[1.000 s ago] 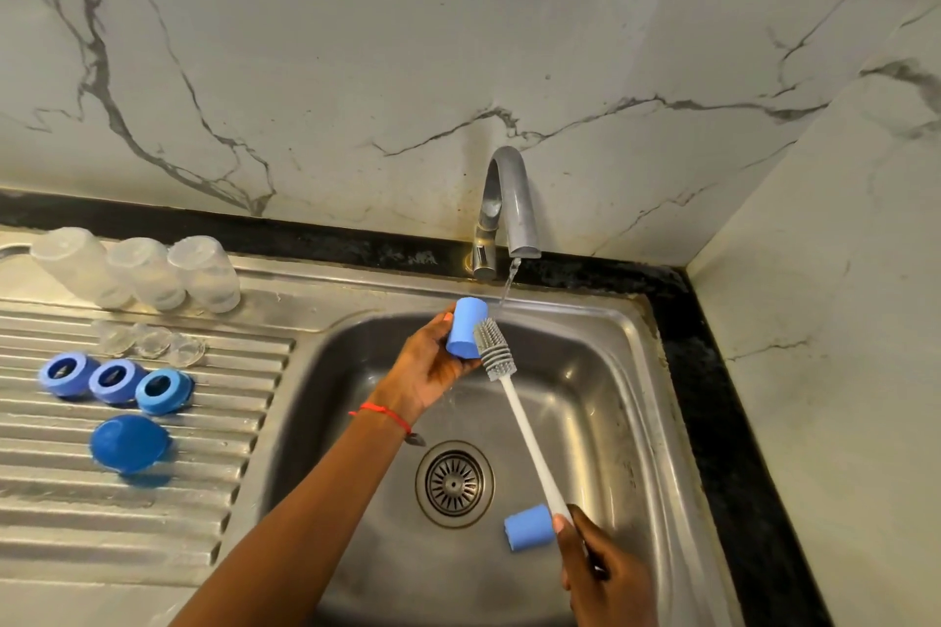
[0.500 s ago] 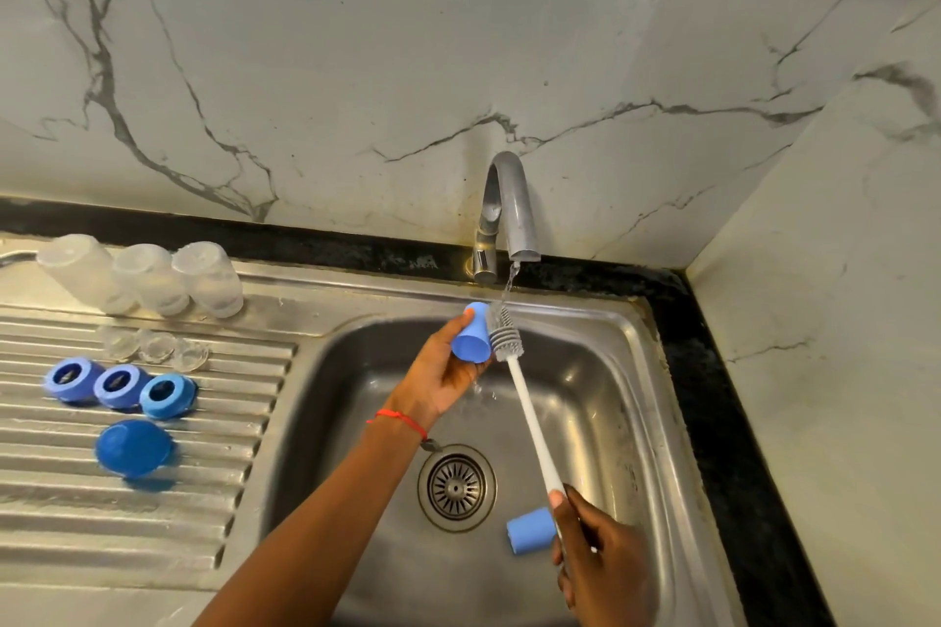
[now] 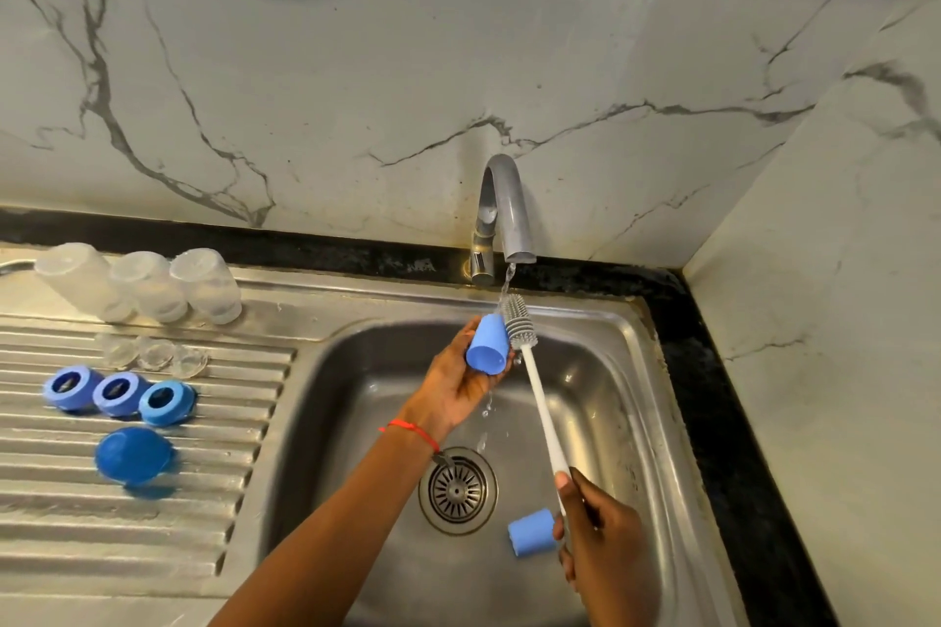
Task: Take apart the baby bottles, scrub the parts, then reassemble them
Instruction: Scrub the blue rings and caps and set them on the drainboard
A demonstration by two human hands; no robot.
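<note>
blue cap (image 3: pixel 488 345) gripped in left hand (image 3: pixel 458 384); right hand (image 3: pixel 601 545) grips brush (image 3: pixel 529 372), handle end hidden.

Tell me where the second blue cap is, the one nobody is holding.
In the head view, the loose blue cap lies on the sink floor, right of the drain, beside the right hand.

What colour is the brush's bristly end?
Grey, on a white handle; the head view shows the brush under the tap.
</note>
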